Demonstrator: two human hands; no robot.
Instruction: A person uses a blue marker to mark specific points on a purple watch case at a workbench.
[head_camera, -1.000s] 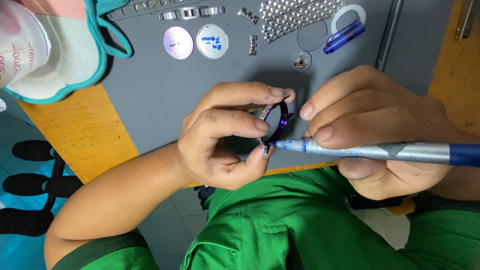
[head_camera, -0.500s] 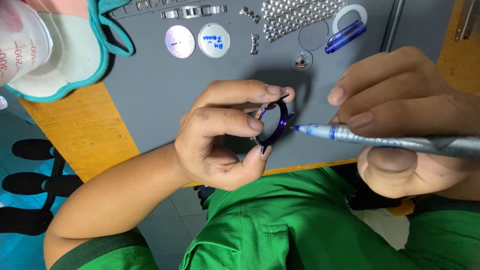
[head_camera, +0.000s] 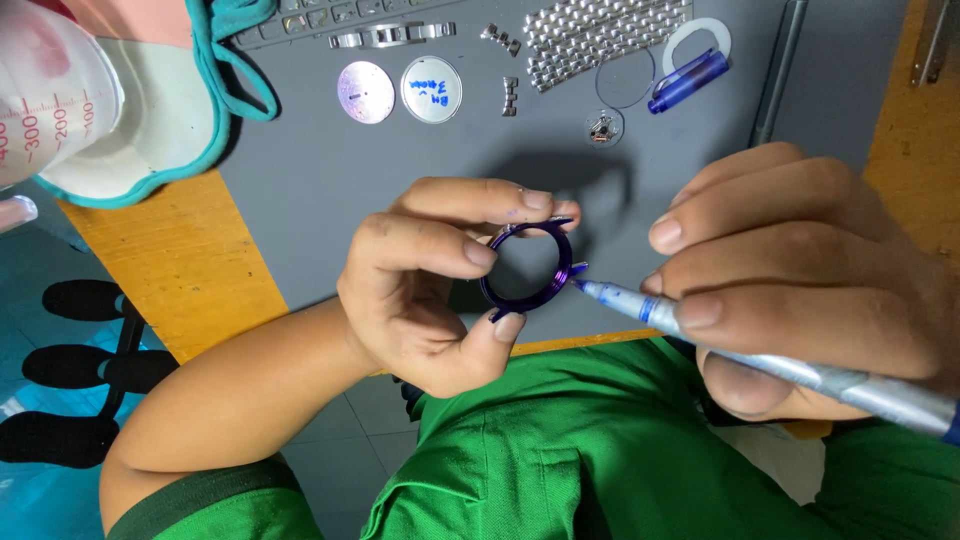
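While the left hand (head_camera: 420, 290) pinched the purple ring (head_camera: 528, 268) upright, the right hand (head_camera: 800, 270) gripped a marker (head_camera: 760, 355), its long axis running from four o'clock, tip touching the ring's three-o'clock edge.

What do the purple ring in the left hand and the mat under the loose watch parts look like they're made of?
The purple ring, pinched in the left hand, looks like metal with a glossy coloured coating: it has thin crisp edges, small lugs and bright glints. The grey mat looks like matte rubber or soft plastic: flat, with no shine. Neither can be told for certain.
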